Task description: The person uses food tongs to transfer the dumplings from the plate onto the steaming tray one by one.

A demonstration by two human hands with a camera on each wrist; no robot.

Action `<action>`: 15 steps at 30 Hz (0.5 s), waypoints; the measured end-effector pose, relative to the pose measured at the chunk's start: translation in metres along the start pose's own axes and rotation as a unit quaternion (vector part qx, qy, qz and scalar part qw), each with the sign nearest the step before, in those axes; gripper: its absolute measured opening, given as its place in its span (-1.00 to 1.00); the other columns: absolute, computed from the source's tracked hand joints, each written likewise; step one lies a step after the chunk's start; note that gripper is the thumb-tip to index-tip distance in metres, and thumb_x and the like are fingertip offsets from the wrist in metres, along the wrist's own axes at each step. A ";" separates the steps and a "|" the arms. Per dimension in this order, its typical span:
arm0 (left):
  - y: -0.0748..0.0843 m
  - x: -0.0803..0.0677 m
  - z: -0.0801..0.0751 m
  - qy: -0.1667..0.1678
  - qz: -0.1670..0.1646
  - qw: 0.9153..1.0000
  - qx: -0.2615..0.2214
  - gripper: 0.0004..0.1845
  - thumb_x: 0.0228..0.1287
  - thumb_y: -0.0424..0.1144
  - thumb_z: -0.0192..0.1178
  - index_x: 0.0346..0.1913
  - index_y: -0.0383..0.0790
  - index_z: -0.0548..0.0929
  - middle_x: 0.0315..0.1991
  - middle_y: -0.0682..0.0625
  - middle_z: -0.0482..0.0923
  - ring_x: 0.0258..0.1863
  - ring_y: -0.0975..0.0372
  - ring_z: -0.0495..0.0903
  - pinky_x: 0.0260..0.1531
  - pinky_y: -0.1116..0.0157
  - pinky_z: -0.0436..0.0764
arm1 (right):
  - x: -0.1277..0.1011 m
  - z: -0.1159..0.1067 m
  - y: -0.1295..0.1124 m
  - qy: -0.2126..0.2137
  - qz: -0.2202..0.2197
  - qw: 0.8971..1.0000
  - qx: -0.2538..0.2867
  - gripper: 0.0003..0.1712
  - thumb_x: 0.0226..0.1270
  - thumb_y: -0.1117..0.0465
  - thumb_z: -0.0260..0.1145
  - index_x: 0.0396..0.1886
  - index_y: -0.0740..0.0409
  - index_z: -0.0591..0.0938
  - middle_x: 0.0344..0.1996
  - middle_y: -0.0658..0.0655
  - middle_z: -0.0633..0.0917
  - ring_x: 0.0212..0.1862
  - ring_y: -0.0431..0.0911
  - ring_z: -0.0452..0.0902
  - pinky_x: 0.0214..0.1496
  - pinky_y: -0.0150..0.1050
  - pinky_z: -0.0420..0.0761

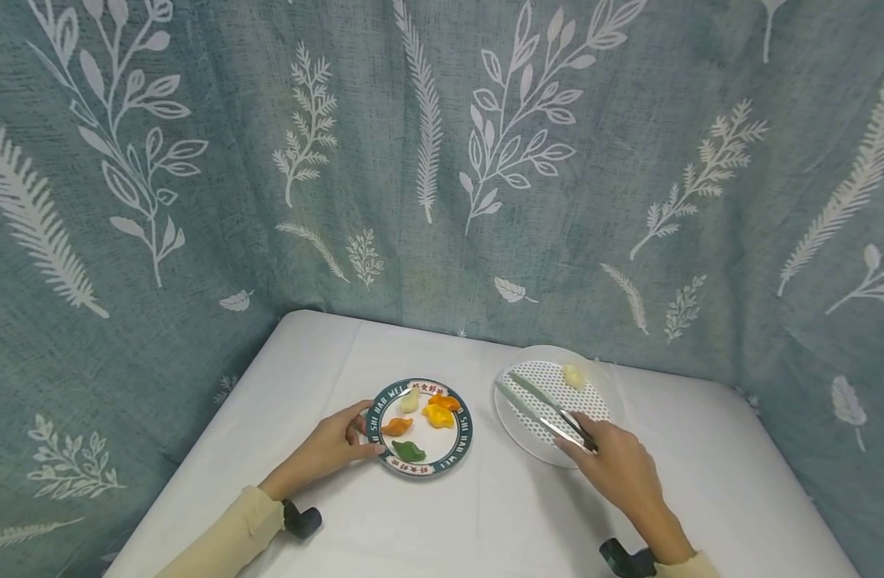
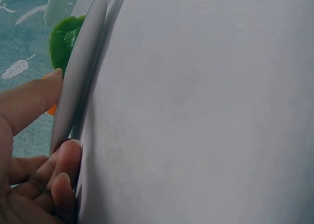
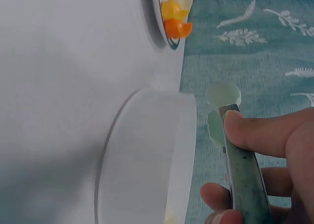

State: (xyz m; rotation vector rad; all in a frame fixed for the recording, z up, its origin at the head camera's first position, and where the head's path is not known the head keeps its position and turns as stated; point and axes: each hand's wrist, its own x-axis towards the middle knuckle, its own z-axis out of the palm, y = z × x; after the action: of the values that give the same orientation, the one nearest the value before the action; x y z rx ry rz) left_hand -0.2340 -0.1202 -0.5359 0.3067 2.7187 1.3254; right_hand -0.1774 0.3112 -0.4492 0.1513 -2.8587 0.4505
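My left hand (image 1: 333,445) holds the left edge of a round plate (image 1: 436,446) with a dark green lettered rim. In the left wrist view the thumb lies over the rim, with fingers (image 2: 68,158) under it. On the plate sit several dumpling-shaped pieces: a green one (image 1: 409,451), an orange one (image 1: 397,426), a yellow one (image 1: 438,415), a yellow-orange one (image 1: 445,401) and a pale one (image 1: 409,400). My right hand (image 1: 618,466) grips green-handled tongs (image 3: 245,175), their pale green tips apart above a white perforated tray (image 1: 543,375). A pale yellow dumpling (image 1: 574,376) lies in that tray, beyond the tongs.
A white cloth covers the table (image 1: 326,361), with plate and tray side by side on it. Blue-green curtains (image 1: 413,160) with white leaf prints hang behind and along both sides. Each wrist wears a small dark camera (image 1: 302,520).
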 end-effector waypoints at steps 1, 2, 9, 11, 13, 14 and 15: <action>0.000 0.000 0.000 0.001 0.001 1.000 0.001 -0.09 0.09 -0.10 0.59 0.49 -0.21 0.41 -0.24 0.12 0.50 -0.38 0.26 0.44 -0.42 0.34 0.44 | 0.000 0.001 -0.002 -0.001 -0.001 1.000 0.002 -0.28 0.29 -0.15 0.49 0.28 0.23 0.65 0.05 0.36 0.72 -0.03 0.24 0.70 -0.26 0.13 0.63; 0.000 0.000 0.000 0.001 0.000 1.000 0.001 -0.09 0.09 -0.10 0.59 0.49 -0.21 0.41 -0.24 0.12 0.50 -0.38 0.26 0.44 -0.42 0.34 0.44 | -0.001 0.002 -0.005 -0.001 -0.003 1.000 0.006 -0.29 0.29 -0.15 0.49 0.28 0.22 0.65 0.04 0.35 0.73 -0.03 0.24 0.70 -0.25 0.14 0.63; -0.001 0.001 0.000 -0.002 -0.003 1.000 -0.008 -0.09 0.08 -0.10 0.60 0.48 -0.21 0.41 -0.23 0.12 0.51 -0.37 0.26 0.45 -0.42 0.33 0.45 | -0.006 0.012 -0.022 -0.015 -0.025 0.999 0.024 -0.31 0.24 -0.15 0.52 0.25 0.15 0.69 -0.21 0.16 0.78 -0.30 -0.06 0.62 -0.40 -0.06 0.55; -0.001 0.002 0.001 -0.004 -0.005 1.000 -0.010 -0.09 0.08 -0.09 0.60 0.48 -0.20 0.42 -0.22 0.12 0.52 -0.36 0.25 0.45 -0.41 0.32 0.45 | -0.007 0.014 -0.027 -0.023 -0.025 0.999 0.034 -0.32 0.23 -0.14 0.54 0.25 0.12 0.69 -0.36 0.04 0.73 -0.40 -0.13 0.51 -0.45 -0.14 0.48; -0.001 0.002 0.001 -0.006 -0.007 1.000 -0.010 -0.09 0.08 -0.09 0.60 0.48 -0.18 0.42 -0.22 0.12 0.53 -0.36 0.25 0.45 -0.41 0.32 0.45 | -0.008 0.017 -0.032 -0.025 -0.025 0.999 0.041 -0.33 0.21 -0.14 0.55 0.24 0.09 0.70 -0.45 -0.06 0.66 -0.44 -0.17 0.43 -0.46 -0.19 0.43; -0.001 0.002 0.001 -0.007 -0.008 1.000 -0.011 -0.09 0.08 -0.08 0.60 0.49 -0.18 0.42 -0.21 0.12 0.53 -0.36 0.25 0.45 -0.40 0.31 0.45 | -0.009 0.018 -0.034 -0.026 -0.025 0.998 0.043 -0.33 0.20 -0.14 0.55 0.24 0.07 0.70 -0.49 -0.10 0.61 -0.45 -0.17 0.40 -0.47 -0.20 0.41; -0.001 0.003 0.001 -0.009 -0.008 1.000 -0.011 -0.09 0.08 -0.08 0.60 0.49 -0.17 0.42 -0.21 0.12 0.54 -0.36 0.25 0.45 -0.40 0.31 0.45 | -0.010 0.019 -0.036 -0.027 -0.026 0.998 0.045 -0.33 0.20 -0.14 0.55 0.24 0.06 0.71 -0.51 -0.12 0.58 -0.45 -0.18 0.39 -0.47 -0.21 0.40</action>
State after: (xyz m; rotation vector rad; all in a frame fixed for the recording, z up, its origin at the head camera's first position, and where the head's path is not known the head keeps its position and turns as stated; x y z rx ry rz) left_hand -0.2366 -0.1199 -0.5372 0.2922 2.6850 1.3412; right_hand -0.1672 0.2720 -0.4585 0.2576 -2.8795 0.5725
